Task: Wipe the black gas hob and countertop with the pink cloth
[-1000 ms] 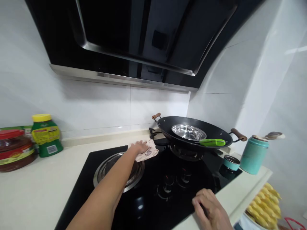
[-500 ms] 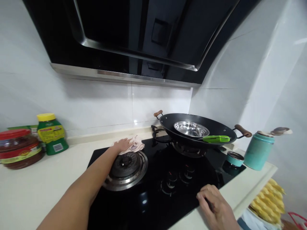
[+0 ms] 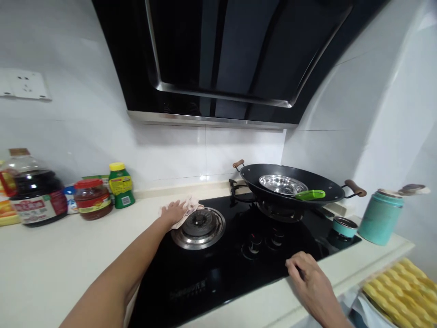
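My left hand (image 3: 173, 212) holds a pale pink cloth (image 3: 187, 210) down at the back left corner of the black glass hob (image 3: 218, 283). The fingers lie over the cloth, and its folds stick out to their right, touching the rim of the left burner (image 3: 199, 228). My right hand (image 3: 309, 275) rests at the hob's front edge with its fingers curled in; nothing shows in it. Two control knobs (image 3: 254, 243) sit between the hands.
On the right burner stands a black wok (image 3: 327, 187) holding a steel bowl (image 3: 282, 184) and a green-handled utensil (image 3: 310, 195). A teal flask (image 3: 380, 217) and a small teal cup (image 3: 344, 227) are at right. Jars and bottles (image 3: 93, 199) line the left wall. A range hood (image 3: 218, 54) hangs above.
The view has turned left, bringing a dark sauce bottle and a wall socket into sight. My left hand and the cloth have moved left off the burner's back part. My right hand stays at the front edge.
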{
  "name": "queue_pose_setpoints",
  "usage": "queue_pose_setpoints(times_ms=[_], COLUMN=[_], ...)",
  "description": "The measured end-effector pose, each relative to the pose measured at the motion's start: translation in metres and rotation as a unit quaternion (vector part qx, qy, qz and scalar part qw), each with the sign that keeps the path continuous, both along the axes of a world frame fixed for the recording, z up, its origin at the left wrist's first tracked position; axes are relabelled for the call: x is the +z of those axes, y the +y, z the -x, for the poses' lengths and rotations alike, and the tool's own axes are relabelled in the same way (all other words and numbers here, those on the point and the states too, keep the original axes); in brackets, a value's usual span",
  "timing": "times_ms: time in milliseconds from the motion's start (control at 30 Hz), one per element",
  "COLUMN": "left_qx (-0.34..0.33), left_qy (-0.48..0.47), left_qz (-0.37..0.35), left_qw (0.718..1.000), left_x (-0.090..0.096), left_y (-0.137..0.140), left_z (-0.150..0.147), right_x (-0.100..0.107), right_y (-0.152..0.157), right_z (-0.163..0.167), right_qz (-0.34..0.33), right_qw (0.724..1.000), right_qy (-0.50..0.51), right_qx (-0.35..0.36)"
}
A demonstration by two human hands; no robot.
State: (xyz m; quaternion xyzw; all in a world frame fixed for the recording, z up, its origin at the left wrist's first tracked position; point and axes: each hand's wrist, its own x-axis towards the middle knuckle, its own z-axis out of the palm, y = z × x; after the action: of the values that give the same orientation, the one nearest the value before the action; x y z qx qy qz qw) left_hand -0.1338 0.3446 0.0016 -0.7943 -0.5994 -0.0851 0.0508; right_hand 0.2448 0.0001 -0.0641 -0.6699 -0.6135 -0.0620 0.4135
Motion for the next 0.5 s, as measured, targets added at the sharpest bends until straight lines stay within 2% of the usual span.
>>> queue_pose_setpoints(times_ms=[167, 500], left_qx=[0.050, 0.063], left_qy=[-0.020, -0.040], left_qz=[-0.005, 0.024], left_qw=[0.999, 0.997], left_x=[-0.002, -0.003], left_y=[-0.028, -0.083], left_z=[0.010, 0.023], right_x=[0.002, 0.003], right_y=[-0.002, -0.003], right_z=[0.003, 0.005], right_qz=[0.002, -0.025], right_qw=[1.000, 0.999], right_qy=[0.002, -0.035], right_qx=[0.001, -0.006])
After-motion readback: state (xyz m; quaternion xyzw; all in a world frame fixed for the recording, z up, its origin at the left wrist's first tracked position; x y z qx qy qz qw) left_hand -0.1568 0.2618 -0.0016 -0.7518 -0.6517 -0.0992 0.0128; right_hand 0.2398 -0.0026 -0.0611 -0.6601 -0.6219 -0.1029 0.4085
